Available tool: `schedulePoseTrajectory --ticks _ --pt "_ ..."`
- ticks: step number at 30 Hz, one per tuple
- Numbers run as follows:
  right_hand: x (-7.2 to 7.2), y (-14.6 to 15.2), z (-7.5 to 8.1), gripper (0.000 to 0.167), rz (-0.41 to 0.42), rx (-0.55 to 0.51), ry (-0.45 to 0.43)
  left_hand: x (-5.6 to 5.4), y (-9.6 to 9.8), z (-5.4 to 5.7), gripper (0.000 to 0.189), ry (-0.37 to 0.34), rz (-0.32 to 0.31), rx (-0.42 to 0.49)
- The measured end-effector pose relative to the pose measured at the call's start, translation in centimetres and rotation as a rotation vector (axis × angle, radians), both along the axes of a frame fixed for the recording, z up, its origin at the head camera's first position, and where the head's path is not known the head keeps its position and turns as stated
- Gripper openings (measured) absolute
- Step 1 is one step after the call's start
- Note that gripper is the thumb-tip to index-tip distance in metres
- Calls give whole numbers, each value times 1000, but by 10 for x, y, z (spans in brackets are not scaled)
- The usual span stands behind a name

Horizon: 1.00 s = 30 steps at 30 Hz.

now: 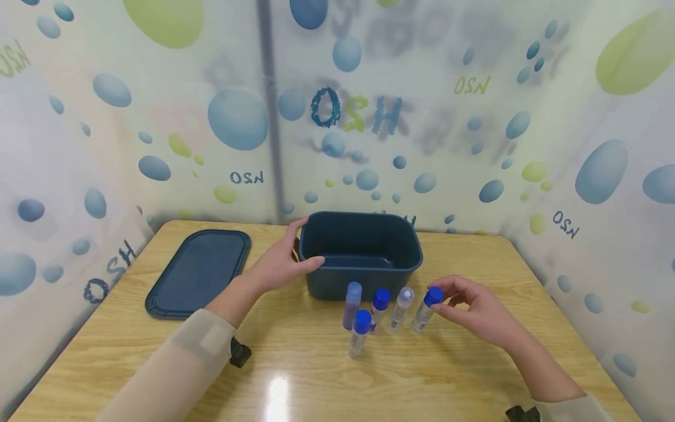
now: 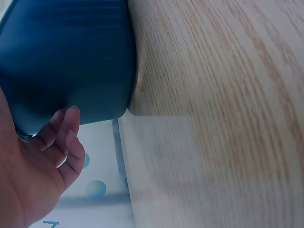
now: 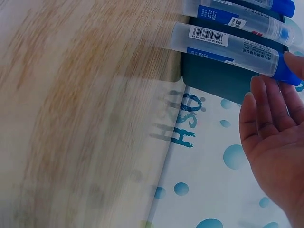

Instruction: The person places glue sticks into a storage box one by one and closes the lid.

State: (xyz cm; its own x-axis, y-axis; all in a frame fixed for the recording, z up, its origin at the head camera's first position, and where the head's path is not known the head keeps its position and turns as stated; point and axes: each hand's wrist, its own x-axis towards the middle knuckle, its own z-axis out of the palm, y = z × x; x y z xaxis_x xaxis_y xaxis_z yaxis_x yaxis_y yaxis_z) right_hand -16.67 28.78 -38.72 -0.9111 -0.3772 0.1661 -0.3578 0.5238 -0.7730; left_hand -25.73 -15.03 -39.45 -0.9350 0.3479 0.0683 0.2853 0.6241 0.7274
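My left hand [image 1: 279, 261] holds the left end of a dark blue plastic storage box [image 1: 364, 284], thumb over its front rim. In the left wrist view, the fingers of that hand [image 2: 38, 171] curl against the box's side [image 2: 71, 61]. At the right, my right hand [image 1: 477, 308] pinches the blue cap of a clear liquid glue bottle [image 1: 422, 318]. The right wrist view shows that glue bottle [image 3: 225, 50] with its barcode label, thumb and fingertips at its cap. Beside it stand a bottle with a pale top [image 1: 399, 310] and other blue-capped glue bottles [image 1: 358, 337].
A bluish, purple-tinted bottle [image 1: 352, 308] stands at the left of the bottle group, close before the box. The flat dark blue lid [image 1: 200, 275] lies on the wooden table [image 1: 295, 363] at the left. A patterned curtain [image 1: 369, 152] stands behind the table and along both sides.
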Motion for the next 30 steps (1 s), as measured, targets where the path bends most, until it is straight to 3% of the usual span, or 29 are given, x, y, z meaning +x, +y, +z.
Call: schedulePoseTrajectory --ticks 13,23,30 --pt "3 5 4 26 -29 13 56 -1 0 -4 106 2 4 -6" --pt "5 5 20 31 -65 -37 237 -2 0 -2 106 -6 1 -9" --pt "-1 1 40 32 -83 -110 334 0 0 -1 105 -3 0 -7"
